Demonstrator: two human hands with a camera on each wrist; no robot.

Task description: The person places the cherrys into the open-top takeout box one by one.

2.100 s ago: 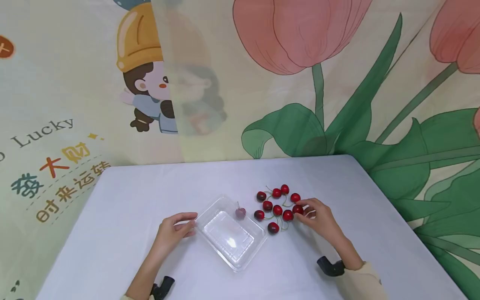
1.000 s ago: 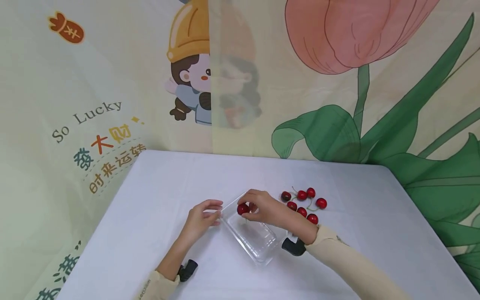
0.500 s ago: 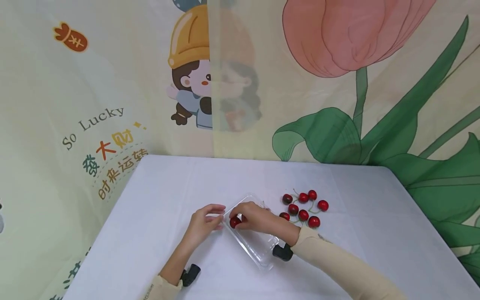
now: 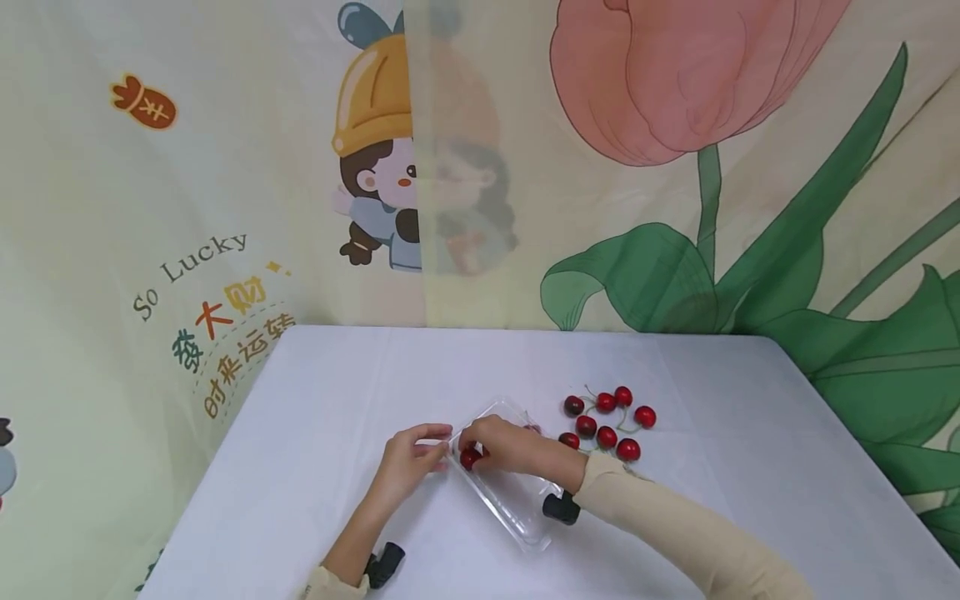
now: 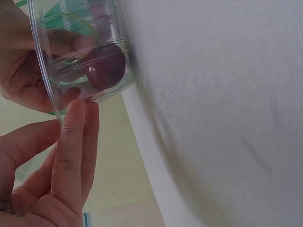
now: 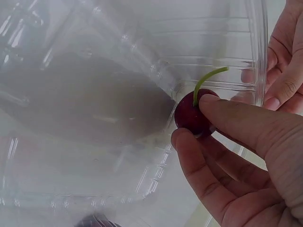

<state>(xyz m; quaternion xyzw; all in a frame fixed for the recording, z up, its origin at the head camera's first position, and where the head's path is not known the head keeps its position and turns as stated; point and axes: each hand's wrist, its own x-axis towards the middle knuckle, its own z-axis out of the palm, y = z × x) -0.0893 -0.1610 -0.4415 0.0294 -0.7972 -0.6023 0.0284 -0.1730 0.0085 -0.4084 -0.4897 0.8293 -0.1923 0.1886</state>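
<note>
A clear plastic container (image 4: 534, 533) sits on the white table with its long side slanted. My left hand (image 4: 408, 462) pinches its left corner rim between thumb and fingers, as the left wrist view shows. Inside that corner my right hand (image 4: 513, 446) holds a dark red cherry (image 6: 189, 117) between thumb and fingers. The cherry's green stem (image 6: 208, 80) points up. Low against the container's wall it shows through the plastic in the left wrist view. Another cherry (image 6: 97, 221) lies in the container, partly cut off at the right wrist view's lower edge.
Several cherries (image 4: 606, 437) with stems lie loose on the table (image 4: 360, 383), right of the container; my right forearm hides part of that area. Black wrist devices (image 4: 562, 507) sit at both wrists. A printed cloth (image 4: 480, 300) hangs behind the table's far edge.
My right hand has picked a cherry from the group, carried it left over the container and lowered it into the left corner. My left hand stays at the rim. The head view has shifted.
</note>
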